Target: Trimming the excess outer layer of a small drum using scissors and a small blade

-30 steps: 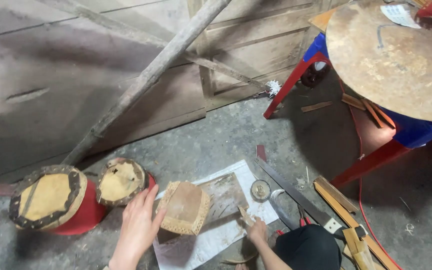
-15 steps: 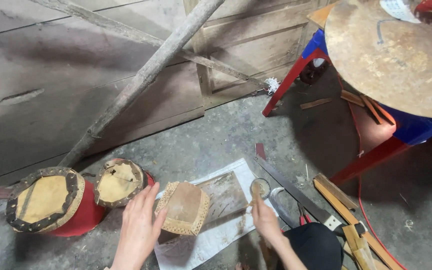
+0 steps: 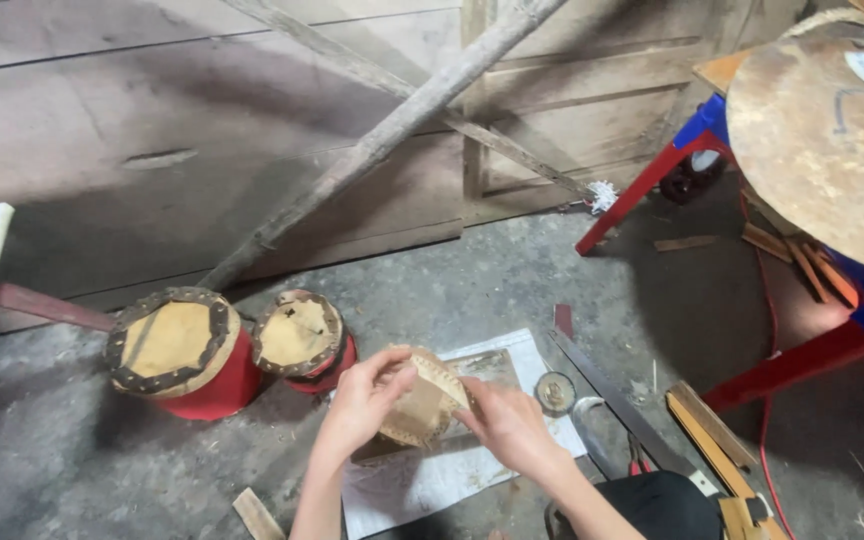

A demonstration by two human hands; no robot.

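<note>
Both my hands hold a small tan drum (image 3: 422, 400) with a stitched skin rim, tilted on its side above a white sheet (image 3: 422, 480) on the concrete floor. My left hand (image 3: 364, 400) grips its left side. My right hand (image 3: 507, 425) grips its right edge. Two red drums with tan skins stand to the left: a larger one (image 3: 177, 350) and a smaller one (image 3: 300, 338).
A small round tin (image 3: 555, 391) and a long metal bar (image 3: 617, 400) lie right of the sheet. A round leather hide (image 3: 822, 140) covers a red and blue stool at the upper right. A wooden pole (image 3: 382, 140) leans against the plank wall. Wood pieces (image 3: 712, 450) lie at the lower right.
My right hand moved from the floor near the tin onto the small drum. Both hands now lift and tilt the drum, which had been resting under my left hand.
</note>
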